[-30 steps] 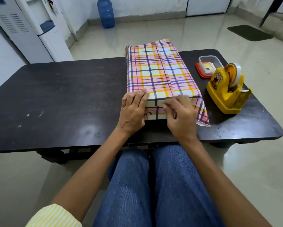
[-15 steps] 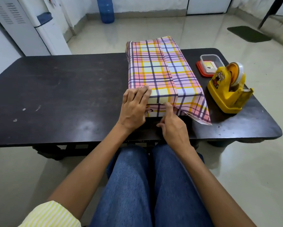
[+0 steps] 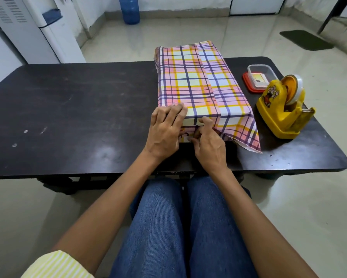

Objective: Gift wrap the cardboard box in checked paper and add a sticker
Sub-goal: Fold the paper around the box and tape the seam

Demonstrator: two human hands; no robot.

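Observation:
The box wrapped in pink, yellow and purple checked paper point(image 3: 196, 85) lies lengthwise on the dark table point(image 3: 78, 109). My left hand point(image 3: 165, 133) lies flat over the near left corner, fingers straight, pressing the paper down. At the near end face, my right hand point(image 3: 207, 144) has curled fingers and thumb pinching the folded paper. A loose triangular paper flap point(image 3: 247, 135) sticks out at the near right corner. The cardboard itself is hidden under the paper.
A yellow tape dispenser point(image 3: 283, 111) stands right of the box, and behind it sits a small clear container on a red lid point(image 3: 259, 77). A white water dispenser point(image 3: 38, 29), blue water bottle point(image 3: 129, 11) and dark floor mat point(image 3: 306, 40) lie beyond the table.
My right hand has dropped from the top edge to the near end face and now pinches the paper there. My left hand has stayed on the near left corner.

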